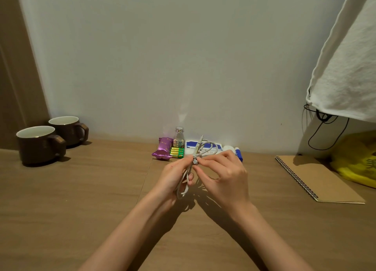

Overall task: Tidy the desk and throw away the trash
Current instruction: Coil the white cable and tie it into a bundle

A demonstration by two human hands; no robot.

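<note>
A coiled white cable (203,148) is held above the middle of the wooden desk (81,189). My left hand (173,177) grips the bundle from the left, and loops hang below its fingers. My right hand (223,175) pinches the wrap at the bundle's middle from the right. Behind my hands, against the wall, lie a purple snack wrapper (162,148), a green pack of batteries (177,152), a small clear bottle (179,137), a blue and white packet (191,145) and a blue and white tube (238,153).
Two brown mugs (40,144) stand at the back left. A spiral notebook (319,179) lies at the right, with a yellow plastic bag (358,160) beyond it. White cloth (345,67) hangs at the upper right, over black cords (323,132).
</note>
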